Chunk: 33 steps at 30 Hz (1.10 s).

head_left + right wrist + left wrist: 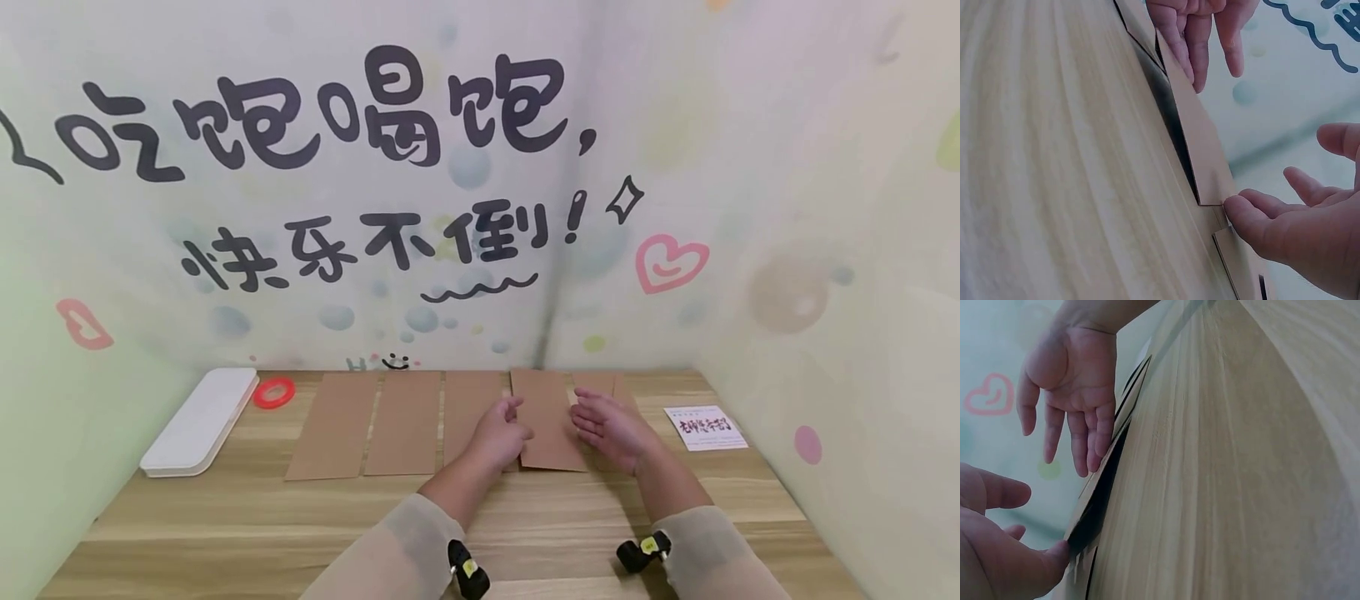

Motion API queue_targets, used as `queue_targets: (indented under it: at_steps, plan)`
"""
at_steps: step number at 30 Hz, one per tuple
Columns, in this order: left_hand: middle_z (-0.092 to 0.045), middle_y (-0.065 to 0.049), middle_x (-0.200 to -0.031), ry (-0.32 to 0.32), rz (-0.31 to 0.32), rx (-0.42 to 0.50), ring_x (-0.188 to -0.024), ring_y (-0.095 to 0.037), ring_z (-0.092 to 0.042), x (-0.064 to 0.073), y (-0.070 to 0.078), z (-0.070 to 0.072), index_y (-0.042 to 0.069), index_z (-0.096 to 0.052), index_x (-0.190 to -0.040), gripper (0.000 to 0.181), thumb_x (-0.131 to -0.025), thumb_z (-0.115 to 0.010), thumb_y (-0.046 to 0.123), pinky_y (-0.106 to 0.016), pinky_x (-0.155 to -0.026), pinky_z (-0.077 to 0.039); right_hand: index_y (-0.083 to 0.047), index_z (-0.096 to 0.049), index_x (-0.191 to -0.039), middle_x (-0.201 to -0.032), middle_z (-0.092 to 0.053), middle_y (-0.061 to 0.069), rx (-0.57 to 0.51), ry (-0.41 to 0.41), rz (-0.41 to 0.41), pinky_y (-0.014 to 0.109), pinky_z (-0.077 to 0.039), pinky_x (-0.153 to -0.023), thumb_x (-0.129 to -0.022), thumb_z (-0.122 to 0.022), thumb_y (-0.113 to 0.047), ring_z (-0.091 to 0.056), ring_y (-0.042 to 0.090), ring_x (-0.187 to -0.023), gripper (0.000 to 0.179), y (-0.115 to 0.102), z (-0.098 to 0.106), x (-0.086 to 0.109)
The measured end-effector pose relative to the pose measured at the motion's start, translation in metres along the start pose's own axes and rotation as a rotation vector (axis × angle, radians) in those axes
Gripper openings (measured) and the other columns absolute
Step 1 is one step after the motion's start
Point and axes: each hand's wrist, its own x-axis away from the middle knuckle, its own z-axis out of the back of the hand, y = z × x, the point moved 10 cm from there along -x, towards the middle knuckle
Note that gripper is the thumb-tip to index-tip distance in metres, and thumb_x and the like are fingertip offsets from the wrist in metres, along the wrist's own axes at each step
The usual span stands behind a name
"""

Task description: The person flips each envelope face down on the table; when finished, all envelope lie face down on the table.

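Observation:
A brown cardboard strip [546, 425] is held between my two hands, tilted and slightly raised over the table. My left hand [498, 437] is at its left edge, palm turned inward, the fingers loosely bent. On the opposite side, my right hand [613, 429] has its fingers nearly straight, and the right wrist view shows its little-finger side touching the strip's edge [1200, 150]. A dark gap shows beneath the strip in both wrist views. More cardboard strips lie to the left, including one strip [402, 425] beside another [333, 429], and others [624, 392] lie partly behind the right hand.
At the table's left stands a white case [198, 425], with a red ring [274, 392] beside it. A white printed card [706, 428] lies at the right. A printed wall [480, 333] borders the wooden table [247, 533] at the back.

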Motion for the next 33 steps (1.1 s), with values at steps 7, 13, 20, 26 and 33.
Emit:
queue_targets:
  at_steps: [7, 13, 20, 26, 33]
  plan:
    - [-0.042, -0.025, -0.168, -0.001, -0.001, 0.034, -0.151, -0.04, -0.045, 0.002, 0.001, -0.007, 0.007, -0.052, -0.155, 0.067, -0.09, -0.065, -0.004, -0.03, -0.077, -0.056, 0.002, -0.014, -0.169, -0.174, -0.02, 0.034, 0.001, 0.005, 0.0, 0.059, -0.021, -0.134, -0.117, -0.038, -0.027, -0.021, 0.047, -0.164, 0.065, -0.002, 0.004, -0.001]
    - [-0.046, -0.022, -0.166, 0.011, -0.008, -0.026, -0.155, -0.04, -0.043, 0.003, 0.003, -0.008, 0.01, -0.054, -0.154, 0.066, -0.091, -0.067, -0.001, -0.046, -0.112, -0.051, 0.002, -0.013, -0.169, -0.175, -0.018, 0.034, -0.008, 0.003, 0.001, 0.059, -0.021, -0.134, -0.117, -0.038, -0.026, -0.021, 0.047, -0.164, 0.065, -0.003, 0.005, 0.0]
    - [-0.054, -0.025, -0.158, 0.047, -0.06, -0.042, -0.15, -0.043, -0.049, 0.004, 0.013, -0.019, 0.009, -0.06, -0.149, 0.062, -0.089, -0.07, 0.0, -0.055, -0.118, -0.048, 0.005, -0.01, -0.169, -0.174, -0.018, 0.034, 0.0, -0.004, 0.051, 0.055, -0.024, -0.133, -0.118, -0.031, -0.026, -0.023, 0.048, -0.163, 0.063, -0.009, 0.012, 0.006]
    - [-0.056, -0.017, -0.159, 0.005, -0.065, -0.055, -0.152, -0.04, -0.048, 0.006, 0.015, -0.048, 0.01, -0.058, -0.15, 0.062, -0.089, -0.072, 0.004, -0.054, -0.125, -0.042, 0.005, -0.014, -0.168, -0.172, -0.025, 0.033, 0.07, 0.048, 0.065, 0.046, -0.038, -0.128, -0.118, -0.034, -0.033, -0.045, 0.034, -0.155, 0.066, -0.012, 0.039, 0.017]
    - [-0.052, -0.014, -0.162, -0.061, -0.036, -0.002, -0.153, -0.041, -0.047, 0.008, 0.016, -0.08, 0.011, -0.053, -0.154, 0.067, -0.09, -0.072, 0.002, -0.054, -0.125, -0.042, 0.003, -0.012, -0.169, -0.174, -0.022, 0.032, 0.078, 0.102, 0.064, 0.034, -0.048, -0.121, -0.117, -0.038, -0.04, -0.061, 0.004, -0.132, 0.072, -0.016, 0.08, 0.029]
